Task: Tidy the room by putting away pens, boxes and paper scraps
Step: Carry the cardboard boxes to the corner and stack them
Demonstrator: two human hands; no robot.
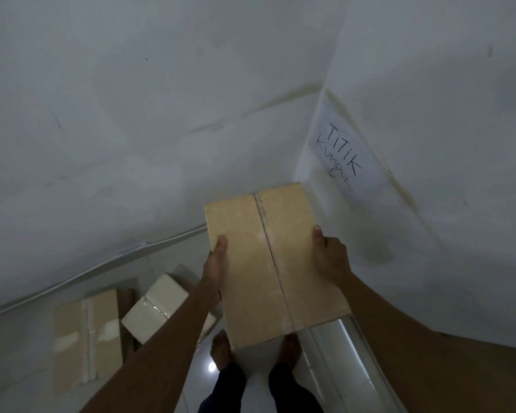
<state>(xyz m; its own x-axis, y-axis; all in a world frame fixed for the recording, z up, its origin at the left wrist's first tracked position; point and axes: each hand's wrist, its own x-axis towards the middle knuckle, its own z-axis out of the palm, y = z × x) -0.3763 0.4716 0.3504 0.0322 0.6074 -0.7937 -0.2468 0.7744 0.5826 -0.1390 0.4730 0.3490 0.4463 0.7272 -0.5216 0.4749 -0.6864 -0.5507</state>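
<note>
A tan cardboard box [268, 257] with a taped seam down its top is held out in front of me, above the floor, near the room's corner. My left hand [216, 269] grips its left side with the thumb on top. My right hand [329, 257] grips its right side, thumb also on top. The fingers of both hands are hidden under the box. On the floor at lower left lie two more boxes: a flat brown box [87, 335] with tape strips and a pale box [155, 305] tilted beside it.
White walls meet in a corner ahead, and a paper sign [344, 156] with handwritten words hangs on the right wall. A white conduit [102, 266] runs along the left wall's base. My bare feet [221, 350] stand on glossy white tiles. A metal rail [337, 347] lies at right.
</note>
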